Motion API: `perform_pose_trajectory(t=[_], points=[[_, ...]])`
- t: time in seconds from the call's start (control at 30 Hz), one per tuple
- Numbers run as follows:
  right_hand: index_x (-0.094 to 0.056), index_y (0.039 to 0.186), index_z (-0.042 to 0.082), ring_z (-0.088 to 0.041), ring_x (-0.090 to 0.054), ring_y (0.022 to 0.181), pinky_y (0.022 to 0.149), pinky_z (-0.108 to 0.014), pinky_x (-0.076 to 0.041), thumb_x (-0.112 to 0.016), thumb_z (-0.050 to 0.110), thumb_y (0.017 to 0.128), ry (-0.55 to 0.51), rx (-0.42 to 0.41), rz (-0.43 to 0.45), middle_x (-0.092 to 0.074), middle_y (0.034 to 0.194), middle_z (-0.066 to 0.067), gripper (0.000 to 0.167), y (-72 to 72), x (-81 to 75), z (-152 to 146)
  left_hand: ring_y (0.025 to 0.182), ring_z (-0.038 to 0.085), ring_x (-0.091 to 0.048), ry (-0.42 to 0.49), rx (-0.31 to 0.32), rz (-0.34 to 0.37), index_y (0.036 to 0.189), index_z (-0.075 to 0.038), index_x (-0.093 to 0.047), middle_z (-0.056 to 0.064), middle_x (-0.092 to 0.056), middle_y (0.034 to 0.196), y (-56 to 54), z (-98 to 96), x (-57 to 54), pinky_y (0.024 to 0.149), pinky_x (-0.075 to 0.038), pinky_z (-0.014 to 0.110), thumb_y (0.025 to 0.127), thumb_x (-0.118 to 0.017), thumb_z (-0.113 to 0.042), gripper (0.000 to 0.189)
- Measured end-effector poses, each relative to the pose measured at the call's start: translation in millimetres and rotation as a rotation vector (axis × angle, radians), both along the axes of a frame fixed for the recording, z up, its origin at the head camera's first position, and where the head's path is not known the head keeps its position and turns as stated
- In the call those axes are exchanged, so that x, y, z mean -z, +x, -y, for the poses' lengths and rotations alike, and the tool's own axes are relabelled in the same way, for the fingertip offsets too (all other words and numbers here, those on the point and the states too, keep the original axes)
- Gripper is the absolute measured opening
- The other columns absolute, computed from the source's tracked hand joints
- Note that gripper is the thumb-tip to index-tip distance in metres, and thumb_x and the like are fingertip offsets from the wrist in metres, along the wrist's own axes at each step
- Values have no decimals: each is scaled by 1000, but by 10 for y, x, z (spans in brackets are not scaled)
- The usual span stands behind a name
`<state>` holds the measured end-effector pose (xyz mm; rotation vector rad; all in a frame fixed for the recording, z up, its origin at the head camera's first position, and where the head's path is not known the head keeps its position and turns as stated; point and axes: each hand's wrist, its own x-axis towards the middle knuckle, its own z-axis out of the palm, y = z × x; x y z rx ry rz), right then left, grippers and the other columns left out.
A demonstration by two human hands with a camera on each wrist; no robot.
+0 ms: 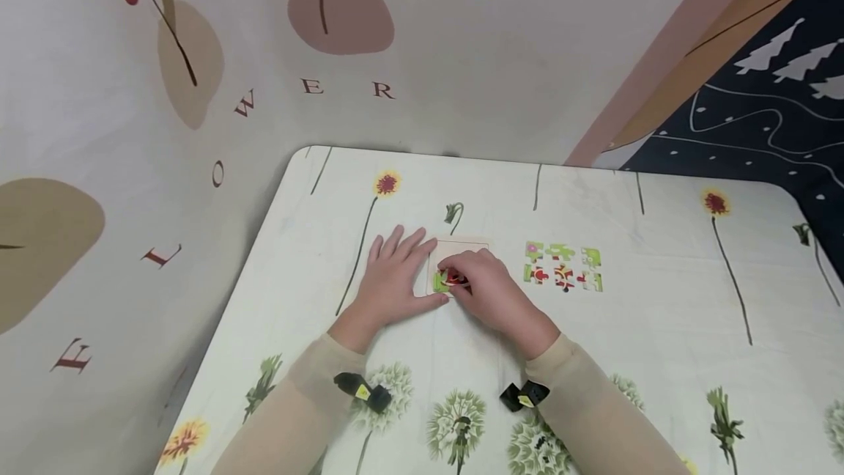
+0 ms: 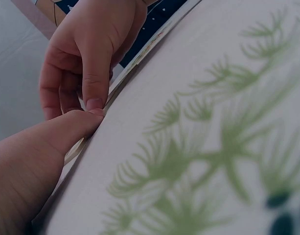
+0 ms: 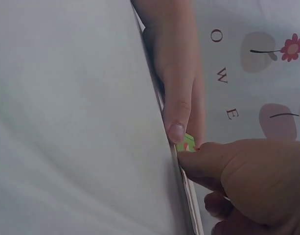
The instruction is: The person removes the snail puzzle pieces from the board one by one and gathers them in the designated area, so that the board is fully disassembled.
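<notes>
A shallow light-coloured puzzle board (image 1: 461, 241) lies on the table in front of me. My left hand (image 1: 393, 278) rests at its left side with fingers spread and straight, the thumb reaching along the near edge. At the board's near left part, my right hand (image 1: 496, 297) pinches a red and green jigsaw piece (image 1: 440, 282), partly covered by the fingers. In the right wrist view, a green corner of the piece (image 3: 185, 142) shows between the left thumb and the right fingers. The left wrist view has both thumb tips (image 2: 96, 108) close together at the board edge.
Several loose jigsaw pieces (image 1: 563, 267), green and red, lie in two rows right of the board. A flower-printed cloth (image 1: 666, 314) covers the table (image 1: 422, 160). Printed fabric (image 1: 461, 94) stands behind the far edge and along the left side.
</notes>
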<state>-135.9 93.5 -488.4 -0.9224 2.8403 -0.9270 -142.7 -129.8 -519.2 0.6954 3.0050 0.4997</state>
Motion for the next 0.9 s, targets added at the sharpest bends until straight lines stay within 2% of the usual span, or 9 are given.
perform_pose_trajectory(t=[0.13,0.43,0.7,0.9], points=[[-77,125,10,-24,-59,96,85,-43,-47,-80,3,89,24,-33,-49,-74,109,-2,36,6,-2,-4,162,40,-12,6,-2,5,166,-20,-41,6,-30,174,-1,2,0,125,-6,67,88,-67,-76,99],[-78,127,9,-24,-58,95,86,-44,-48,-84,6,83,8,-67,-68,-73,111,-3,45,7,25,-30,163,39,-10,-8,-7,24,167,-21,-39,5,-28,175,-4,-2,-10,126,-5,66,88,-67,-76,101],[-79,124,7,-21,-58,92,83,-39,-49,-83,5,81,-58,-57,-40,-73,105,-2,43,-25,101,-60,163,40,-11,1,0,8,166,-21,-41,6,-29,175,-6,-7,8,125,-6,67,88,-67,-76,100],[-78,124,4,-21,-58,93,83,-39,-49,-81,4,81,-172,-16,-10,-73,104,-2,43,-16,111,-88,163,40,-11,0,1,8,166,-20,-41,6,-29,175,-7,-1,0,125,-6,67,88,-66,-78,101]])
